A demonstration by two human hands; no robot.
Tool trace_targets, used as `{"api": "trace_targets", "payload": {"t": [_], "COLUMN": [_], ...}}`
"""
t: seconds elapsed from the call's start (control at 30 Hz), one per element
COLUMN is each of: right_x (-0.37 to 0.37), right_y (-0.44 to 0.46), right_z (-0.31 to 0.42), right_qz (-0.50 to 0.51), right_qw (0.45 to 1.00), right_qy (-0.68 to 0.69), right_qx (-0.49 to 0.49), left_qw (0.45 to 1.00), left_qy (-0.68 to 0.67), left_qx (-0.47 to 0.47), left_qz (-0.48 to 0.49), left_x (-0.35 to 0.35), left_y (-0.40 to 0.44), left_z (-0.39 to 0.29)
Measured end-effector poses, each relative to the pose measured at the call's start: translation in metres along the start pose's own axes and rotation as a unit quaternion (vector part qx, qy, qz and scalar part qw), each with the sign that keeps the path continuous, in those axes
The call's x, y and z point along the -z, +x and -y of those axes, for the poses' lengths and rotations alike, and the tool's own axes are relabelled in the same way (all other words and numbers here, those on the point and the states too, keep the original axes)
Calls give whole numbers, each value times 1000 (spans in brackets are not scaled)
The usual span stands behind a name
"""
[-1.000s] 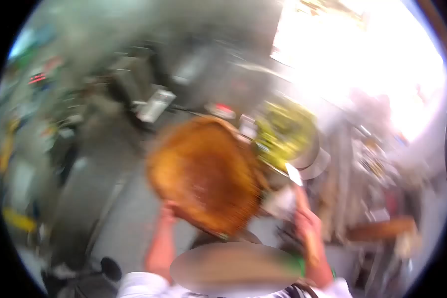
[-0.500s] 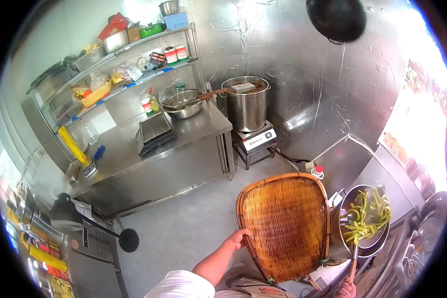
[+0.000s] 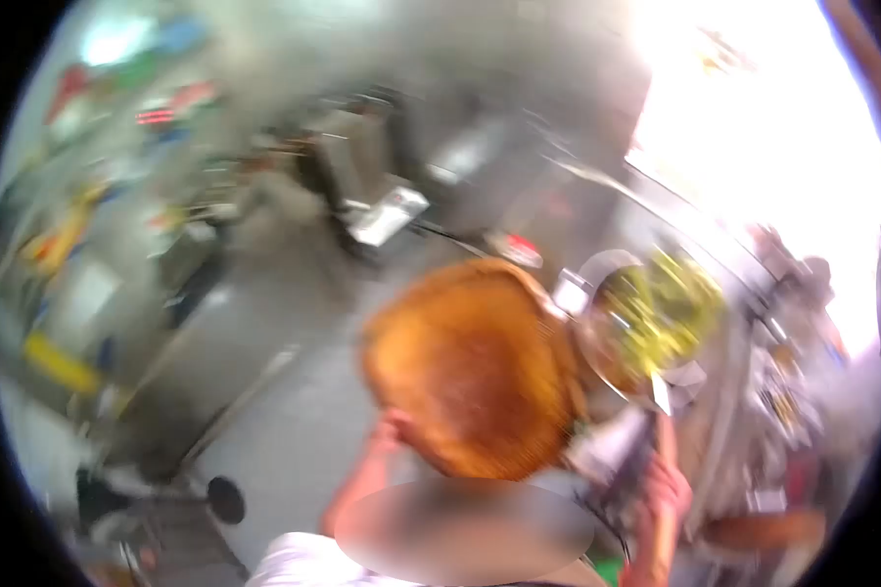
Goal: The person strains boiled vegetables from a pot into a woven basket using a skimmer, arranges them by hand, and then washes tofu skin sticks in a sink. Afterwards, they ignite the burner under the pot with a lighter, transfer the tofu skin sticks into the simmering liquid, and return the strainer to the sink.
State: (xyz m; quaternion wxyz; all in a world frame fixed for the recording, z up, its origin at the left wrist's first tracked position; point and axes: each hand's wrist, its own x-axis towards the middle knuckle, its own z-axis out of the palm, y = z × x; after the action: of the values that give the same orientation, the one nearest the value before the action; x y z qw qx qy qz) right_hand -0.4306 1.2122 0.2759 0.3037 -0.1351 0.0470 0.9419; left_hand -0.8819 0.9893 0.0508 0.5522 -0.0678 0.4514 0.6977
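A shallow, orange-brown wicker basket (image 3: 470,377) is held above the grey tiled floor (image 3: 294,421), hollow side up, tapering toward the person. The left hand (image 3: 395,428) grips its near-left rim. Just beside its right edge, a round, silvery metal pot (image 3: 600,338) contains long, green vegetable strips (image 3: 671,308); blur hides whether basket and pot touch. The right hand (image 3: 668,487) is closed around a slim, brown-handled metal utensil (image 3: 662,394), whose long axis runs forward from the hand and slightly left, into the pot. Floor stretches between the basket's left edge and the long front edge of a grey metal desk (image 3: 250,338).
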Motion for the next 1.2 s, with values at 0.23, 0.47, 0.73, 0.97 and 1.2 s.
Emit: {"api": "trace_targets", "payload": {"t": [0.23, 0.47, 0.73, 0.97, 1.2], "right_x": [0, 13, 7, -21, -83], "right_y": [4, -9, -2, -5, -51], "right_z": [-13, -14, -7, 8, -28], "right_qz": [-11, -5, 25, -69, -52], "right_qw": [1000, 999, 999, 996, 985], "right_qy": [-21, -35, 9, -23, -148], "right_qx": [18, -4, -34, -42, -72], "left_qw": [997, 998, 997, 997, 997], "left_qy": [-69, -61, -72, -76, -75], "left_qx": [-29, -7, -31, 3, 5], "left_qz": [9, 4, 16, -10, 17], "left_x": [-30, -28, -54, -33, -31], "left_y": [-9, -8, -25, -11, -11], "left_z": [-5, 3, -7, -5, -8]}}
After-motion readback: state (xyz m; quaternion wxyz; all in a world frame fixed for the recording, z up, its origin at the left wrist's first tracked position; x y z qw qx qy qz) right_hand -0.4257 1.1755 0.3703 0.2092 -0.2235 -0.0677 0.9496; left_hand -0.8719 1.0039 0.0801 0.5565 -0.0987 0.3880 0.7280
